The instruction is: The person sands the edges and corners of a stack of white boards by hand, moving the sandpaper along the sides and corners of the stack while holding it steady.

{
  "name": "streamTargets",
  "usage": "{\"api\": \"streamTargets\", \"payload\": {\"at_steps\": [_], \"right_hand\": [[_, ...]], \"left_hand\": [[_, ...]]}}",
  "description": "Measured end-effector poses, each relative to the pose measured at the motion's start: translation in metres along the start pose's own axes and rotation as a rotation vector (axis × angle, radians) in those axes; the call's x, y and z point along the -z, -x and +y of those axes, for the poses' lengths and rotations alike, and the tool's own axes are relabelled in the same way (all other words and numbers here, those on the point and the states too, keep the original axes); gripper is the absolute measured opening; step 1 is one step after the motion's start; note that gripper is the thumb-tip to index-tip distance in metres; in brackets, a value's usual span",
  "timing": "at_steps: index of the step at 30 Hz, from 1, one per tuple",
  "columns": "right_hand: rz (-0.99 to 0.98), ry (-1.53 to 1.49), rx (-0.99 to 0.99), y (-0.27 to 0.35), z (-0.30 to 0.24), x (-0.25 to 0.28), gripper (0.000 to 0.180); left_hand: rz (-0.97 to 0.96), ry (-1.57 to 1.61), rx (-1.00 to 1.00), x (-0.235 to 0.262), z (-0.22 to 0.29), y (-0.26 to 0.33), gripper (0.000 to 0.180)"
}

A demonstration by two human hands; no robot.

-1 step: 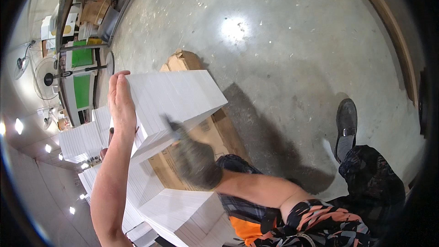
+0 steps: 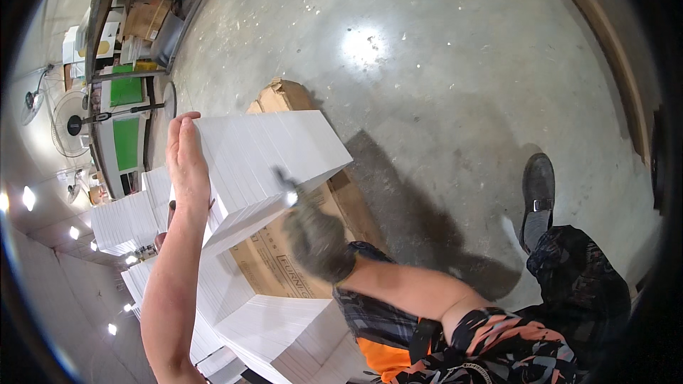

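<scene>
My bare left hand (image 2: 188,163) lies with its fingers stretched out flat against the left side of a stack of white boards (image 2: 274,142). My right hand (image 2: 318,242), in a dark grey-green glove, is closed around a slim dark tool (image 2: 284,179). Motion smears the tool, so its kind is unclear; a bright spot shows near the glove. Its tip appears over the near edge of the stack, though contact cannot be told. Beneath the stack is brown printed cardboard (image 2: 267,263).
More white board stacks (image 2: 274,327) stand close to my body, and another stack (image 2: 128,220) is farther left. Pedestal fans (image 2: 75,125) and a shelf with cartons (image 2: 148,16) line the left side. My shoe (image 2: 538,181) rests on the concrete floor at right.
My right hand and the dark tool have shifted a little to the right along the stack's near edge. The left hand stays against the boards.
</scene>
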State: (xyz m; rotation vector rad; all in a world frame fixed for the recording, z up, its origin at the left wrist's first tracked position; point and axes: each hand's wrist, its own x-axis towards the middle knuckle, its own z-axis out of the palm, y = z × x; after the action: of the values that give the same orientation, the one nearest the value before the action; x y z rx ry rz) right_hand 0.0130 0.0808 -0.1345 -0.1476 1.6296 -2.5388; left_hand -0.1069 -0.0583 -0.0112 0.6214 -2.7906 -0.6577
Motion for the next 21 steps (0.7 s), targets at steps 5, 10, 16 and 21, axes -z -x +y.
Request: {"api": "streamTargets", "payload": {"at_steps": [5, 10, 16, 21], "right_hand": [[0.148, 0.452, -0.059, -0.012, 0.096, 0.067, 0.054], [0.078, 0.698, -0.213, -0.007, 0.145, 0.081, 0.051], [0.086, 0.668, -0.128, 0.007, 0.173, 0.081, 0.046], [0.028, 0.618, -0.285, 0.003, 0.173, 0.078, 0.042]], "left_hand": [[-0.002, 0.072, 0.005, -0.001, 0.004, 0.002, 0.030], [-0.007, 0.081, -0.004, -0.001, 0.003, 0.002, 0.031], [-0.035, 0.051, 0.023, 0.004, -0.001, -0.001, 0.035], [-0.040, 0.074, 0.042, 0.003, 0.001, -0.001, 0.034]]}}
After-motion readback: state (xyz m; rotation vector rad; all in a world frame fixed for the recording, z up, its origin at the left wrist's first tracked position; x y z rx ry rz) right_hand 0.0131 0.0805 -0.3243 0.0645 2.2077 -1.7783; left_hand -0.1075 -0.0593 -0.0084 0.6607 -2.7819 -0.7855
